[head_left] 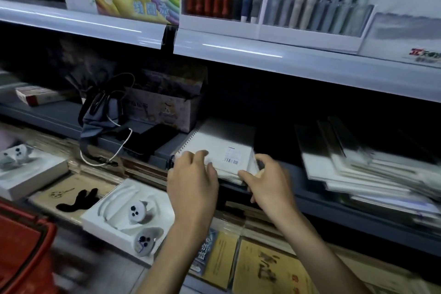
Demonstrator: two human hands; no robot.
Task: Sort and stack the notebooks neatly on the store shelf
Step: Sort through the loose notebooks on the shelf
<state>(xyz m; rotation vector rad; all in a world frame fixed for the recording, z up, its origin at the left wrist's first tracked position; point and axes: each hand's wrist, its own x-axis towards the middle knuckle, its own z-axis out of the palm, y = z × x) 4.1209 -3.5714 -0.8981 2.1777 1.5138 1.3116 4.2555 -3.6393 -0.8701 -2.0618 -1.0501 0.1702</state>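
A small stack of white spiral notebooks lies on the grey middle shelf, barcode sticker facing up. My left hand rests its fingers on the stack's front left edge. My right hand grips the stack's front right corner, thumb under the edge and fingers on its side. To the right lies a slanted, untidy pile of more notebooks, apart from both hands.
A grey pouch with cables and a printed cardboard box stand left of the stack. White trays with controllers and flat yellow books lie on the lower shelf. A red basket is at bottom left. The upper shelf overhangs.
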